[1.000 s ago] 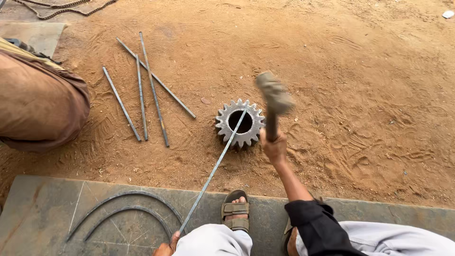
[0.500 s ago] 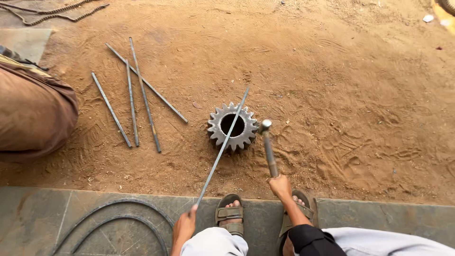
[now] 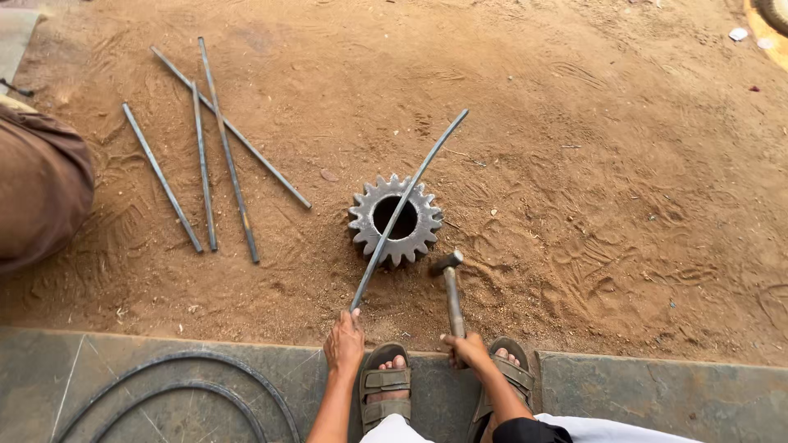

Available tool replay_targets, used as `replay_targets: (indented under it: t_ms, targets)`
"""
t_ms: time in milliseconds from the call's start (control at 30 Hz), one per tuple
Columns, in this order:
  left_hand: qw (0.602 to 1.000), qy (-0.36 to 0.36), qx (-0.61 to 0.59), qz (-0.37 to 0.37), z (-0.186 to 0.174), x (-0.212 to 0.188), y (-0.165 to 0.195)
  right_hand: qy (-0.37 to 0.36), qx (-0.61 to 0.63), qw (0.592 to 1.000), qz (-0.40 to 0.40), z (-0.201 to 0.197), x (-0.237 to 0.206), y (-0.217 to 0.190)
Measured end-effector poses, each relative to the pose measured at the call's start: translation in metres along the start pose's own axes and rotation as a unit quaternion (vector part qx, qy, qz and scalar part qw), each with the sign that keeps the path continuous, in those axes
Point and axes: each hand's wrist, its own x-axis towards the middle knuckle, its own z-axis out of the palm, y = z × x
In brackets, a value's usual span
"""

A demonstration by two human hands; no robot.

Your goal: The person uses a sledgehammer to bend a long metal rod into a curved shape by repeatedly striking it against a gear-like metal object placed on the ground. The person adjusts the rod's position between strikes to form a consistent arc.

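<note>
A toothed steel gear point(image 3: 366, 220) lies flat on the sandy ground. A long, slightly bent metal rod point(image 3: 428, 162) crosses over its centre hole, and my left hand point(image 3: 344, 342) grips the rod's near end. My right hand point(image 3: 468, 349) holds the handle of a hammer point(image 3: 450, 283), whose head rests low on the sand just right of the gear. My two sandalled feet point(image 3: 386, 382) stand on the stone slab edge below.
Several straight metal rods point(image 3: 223, 148) lie on the sand at the left. Another person's brown-clad leg point(image 3: 37, 193) is at the left edge. Curved bars point(image 3: 176, 361) lie on the grey slab point(image 3: 657, 398) at the bottom left.
The hammer was raised above the gear, then came down; its head is now low beside the gear. My left hand slid the rod forward, so more of it reaches past the gear.
</note>
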Motion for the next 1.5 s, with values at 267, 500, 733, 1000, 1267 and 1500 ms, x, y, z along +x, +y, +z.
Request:
replay_targets:
  t_ms: [267,500,733,1000,1267,1500]
  targets:
    - [0.996,0.051,-0.003,0.067,0.023,0.005,-0.013,-0.014,0.087,0.996,-0.028,-0.002,0.008,-0.004]
    - [0.991,0.097,-0.014,0.091,0.028,0.005,-0.014,-0.039,0.132,0.990,-0.010,-0.007,0.011,0.001]
    - [0.999,0.039,-0.013,0.029,0.020,-0.001,-0.003,-0.076,0.227,0.970,0.030,-0.010,0.006,-0.003]
    - [0.981,-0.141,-0.109,-0.071,0.015,0.008,0.010,-0.128,0.310,0.941,0.044,-0.015,0.004,-0.013]
    - [0.987,-0.132,-0.061,-0.064,0.000,0.023,0.000,0.067,0.071,0.994,-0.052,-0.002,-0.005,-0.003]
    - [0.994,-0.084,-0.052,-0.036,-0.009,0.017,-0.007,0.116,0.046,0.909,-0.397,-0.018,-0.068,-0.078]
